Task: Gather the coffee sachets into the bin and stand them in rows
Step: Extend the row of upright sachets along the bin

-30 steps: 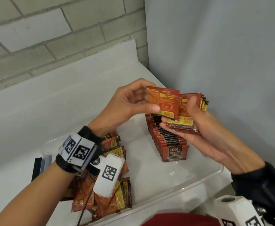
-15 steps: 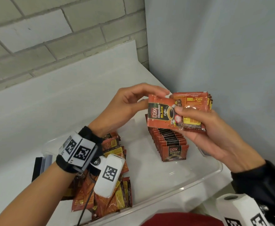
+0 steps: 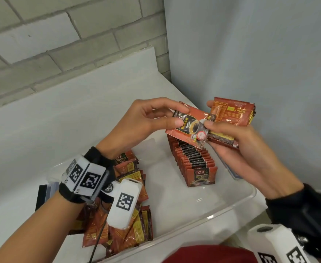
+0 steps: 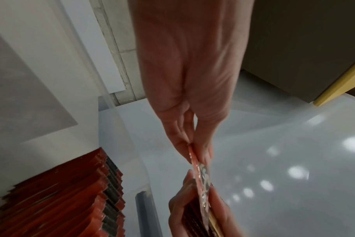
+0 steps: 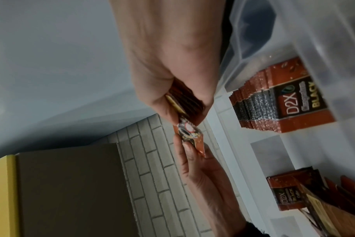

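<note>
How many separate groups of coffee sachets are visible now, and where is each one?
3. A standing row at the bin's right side; a loose pile at its left, partly hidden by the wrist; a bundle in the right hand, where the left hand pinches one sachet.

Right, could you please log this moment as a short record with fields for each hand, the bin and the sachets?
left hand: pinches single sachet, printed front up
right hand: holds stack of sachets, thumb on the single sachet too
bin: clear plastic, on white surface
standing row: upright sachets in one row, right side of bin
loose sachets: jumbled heap, left side of bin
</note>
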The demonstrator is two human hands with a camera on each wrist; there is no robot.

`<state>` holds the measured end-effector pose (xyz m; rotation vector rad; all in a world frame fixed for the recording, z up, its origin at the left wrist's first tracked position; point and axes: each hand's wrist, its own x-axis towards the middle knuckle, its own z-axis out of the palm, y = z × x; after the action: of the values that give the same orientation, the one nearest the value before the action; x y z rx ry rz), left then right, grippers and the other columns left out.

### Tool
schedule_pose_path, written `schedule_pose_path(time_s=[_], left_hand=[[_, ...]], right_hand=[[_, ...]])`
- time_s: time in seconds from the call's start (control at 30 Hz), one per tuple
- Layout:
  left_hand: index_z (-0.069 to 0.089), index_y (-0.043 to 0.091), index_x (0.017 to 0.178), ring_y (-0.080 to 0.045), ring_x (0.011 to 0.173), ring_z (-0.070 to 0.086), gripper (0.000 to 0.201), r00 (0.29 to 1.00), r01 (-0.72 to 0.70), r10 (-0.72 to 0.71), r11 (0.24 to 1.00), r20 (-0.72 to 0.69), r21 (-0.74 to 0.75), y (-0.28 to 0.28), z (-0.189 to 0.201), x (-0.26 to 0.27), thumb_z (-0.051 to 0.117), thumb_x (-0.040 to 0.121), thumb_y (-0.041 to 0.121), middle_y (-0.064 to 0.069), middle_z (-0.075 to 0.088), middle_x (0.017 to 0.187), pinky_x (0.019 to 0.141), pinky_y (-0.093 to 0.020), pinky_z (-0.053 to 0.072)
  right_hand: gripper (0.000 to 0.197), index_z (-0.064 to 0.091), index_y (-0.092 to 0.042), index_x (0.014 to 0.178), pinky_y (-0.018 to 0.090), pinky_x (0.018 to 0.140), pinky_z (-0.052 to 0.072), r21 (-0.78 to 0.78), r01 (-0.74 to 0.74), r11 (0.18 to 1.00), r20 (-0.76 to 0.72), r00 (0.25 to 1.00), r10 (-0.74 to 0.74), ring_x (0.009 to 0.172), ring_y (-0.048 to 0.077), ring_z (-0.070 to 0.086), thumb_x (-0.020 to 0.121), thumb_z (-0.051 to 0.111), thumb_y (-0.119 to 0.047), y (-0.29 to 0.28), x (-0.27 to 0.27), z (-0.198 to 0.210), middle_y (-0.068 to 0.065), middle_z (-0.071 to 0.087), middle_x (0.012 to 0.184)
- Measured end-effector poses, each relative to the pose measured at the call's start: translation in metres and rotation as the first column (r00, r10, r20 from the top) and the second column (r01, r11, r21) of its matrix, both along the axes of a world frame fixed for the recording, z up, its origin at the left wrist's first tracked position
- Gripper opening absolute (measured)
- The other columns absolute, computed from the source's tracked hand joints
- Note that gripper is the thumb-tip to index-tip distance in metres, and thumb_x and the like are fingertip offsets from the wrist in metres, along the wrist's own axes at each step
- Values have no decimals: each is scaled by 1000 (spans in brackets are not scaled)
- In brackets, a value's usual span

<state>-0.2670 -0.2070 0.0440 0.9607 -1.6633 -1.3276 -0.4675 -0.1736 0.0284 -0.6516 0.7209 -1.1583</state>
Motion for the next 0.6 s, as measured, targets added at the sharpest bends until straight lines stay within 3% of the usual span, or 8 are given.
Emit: schedule_pose_path(time_s=[0.13, 0.2, 0.27, 0.33, 0.4, 0.47, 0.53, 0.6], left_hand=[[75, 19, 99, -44, 108, 57, 20, 1000, 12, -12, 1000, 14, 2, 0, 4, 3, 74, 80, 13, -7, 69, 110, 88, -51, 54], [73, 18, 103, -39, 111, 58, 26, 998, 41, -41, 999, 43, 11, 2, 8, 3, 76, 77, 10, -4, 68, 113, 88, -49, 55], [70, 15, 106, -32, 110, 62, 32, 994, 72, -73, 997, 86, 7, 5, 15, 4, 74, 75, 9, 0, 67, 115, 90, -43, 56], [70, 11, 106, -28, 109, 63, 29, 973, 149, -139, 988, 184, -44, 6, 23, 6, 72, 77, 8, -2, 66, 114, 90, -43, 55], [73, 11, 104, -27, 107, 61, 24, 904, 295, -250, 952, 347, -83, 8, 28, 6, 72, 80, 10, -5, 63, 112, 90, -41, 53], [75, 16, 105, -17, 100, 61, 23, 772, 462, -348, 882, 532, -94, 13, 26, 2, 73, 82, 15, -3, 60, 109, 87, -28, 50], [75, 19, 108, -8, 89, 56, 24, 633, 601, -364, 787, 684, -138, 19, 13, -7, 71, 84, 18, -2, 56, 102, 80, -17, 45], [74, 17, 109, -5, 80, 47, 27, 562, 672, -327, 716, 760, -189, 24, -5, -17, 69, 83, 18, -4, 52, 95, 72, -13, 39]], right_hand=[[53, 54, -11, 125, 39, 94, 51, -22, -67, 998, 48, 997, 68, 106, 32, 66, 74, 62, -2, 0, -1, -1, 16, 68, 116], [47, 56, -12, 121, 38, 93, 52, -32, -71, 997, 59, 996, 73, 106, 30, 67, 75, 61, -3, 0, -2, -1, 14, 69, 114], [36, 58, -12, 113, 33, 86, 56, -37, -28, 999, 114, 993, 32, 99, 25, 69, 77, 61, -7, 0, -1, -2, 11, 72, 103], [16, 61, -12, 96, 28, 76, 56, -21, 55, 998, 202, 978, -49, 82, 16, 69, 80, 62, -14, -2, 0, -3, 6, 68, 84], [10, 63, -14, 86, 27, 74, 54, 11, 145, 989, 236, 961, -144, 73, 14, 64, 80, 65, -22, -4, -1, -6, 4, 62, 77], [12, 64, -15, 82, 28, 78, 54, 28, 195, 980, 223, 955, -197, 73, 15, 62, 79, 68, -26, -6, -3, -8, 4, 61, 78], [13, 66, -15, 83, 30, 80, 54, 32, 204, 978, 202, 957, -206, 74, 15, 63, 78, 69, -26, -6, -3, -9, 4, 62, 79], [13, 66, -15, 85, 30, 81, 55, 27, 203, 979, 181, 962, -204, 74, 15, 64, 77, 68, -26, -5, -2, -9, 4, 63, 79]])
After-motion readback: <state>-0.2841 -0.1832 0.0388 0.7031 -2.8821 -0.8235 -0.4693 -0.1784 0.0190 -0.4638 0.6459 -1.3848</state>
